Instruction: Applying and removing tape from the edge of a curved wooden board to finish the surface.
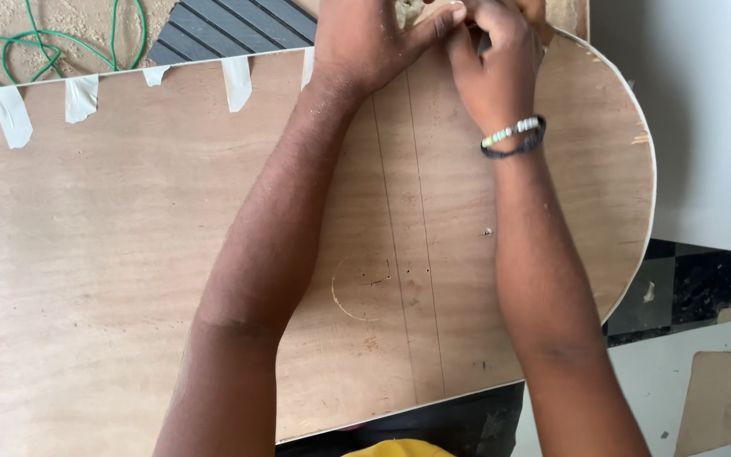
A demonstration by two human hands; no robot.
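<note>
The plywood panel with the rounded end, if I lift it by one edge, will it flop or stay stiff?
The plywood panel would probably stay fairly stiff, since it lies flat. Its thin edge suggests slight flex. The masking tape strips along its far edge would likely resist lifting.

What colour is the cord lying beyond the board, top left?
Green; the cord shows clearly in the head view, looped on the speckled surface.
</note>
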